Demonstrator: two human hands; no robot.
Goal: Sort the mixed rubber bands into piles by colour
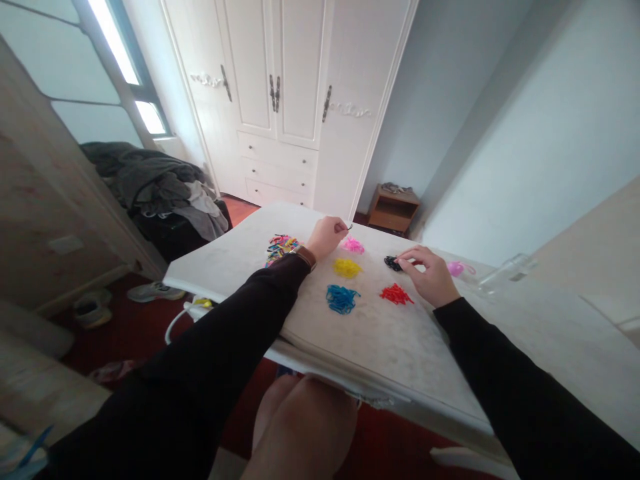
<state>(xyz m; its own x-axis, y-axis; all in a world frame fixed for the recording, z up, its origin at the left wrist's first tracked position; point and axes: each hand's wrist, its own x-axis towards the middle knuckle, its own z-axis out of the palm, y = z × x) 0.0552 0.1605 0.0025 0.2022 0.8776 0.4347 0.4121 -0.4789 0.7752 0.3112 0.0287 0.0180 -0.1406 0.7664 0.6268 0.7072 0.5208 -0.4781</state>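
My left hand (327, 238), with a brown watch strap at the wrist, is closed in a pinch on a thin black rubber band (350, 227) above the far side of the table. Close to it lie a mixed pile of coloured rubber bands (281, 248), a pink pile (353, 245) and a yellow pile (347, 268). My right hand (425, 270) has thumb and forefinger pressed together at the edge of the black pile (393, 263); what they pinch cannot be made out. Nearer me are a blue pile (342, 299) and a red pile (396, 294).
The piles lie on a white table (370, 340). On its right side are a pink item (457, 268) and a clear plastic container (510, 273). Beyond stand a white wardrobe (280, 127) and a small wooden cabinet (394, 208). Clothes (160, 180) are heaped at left.
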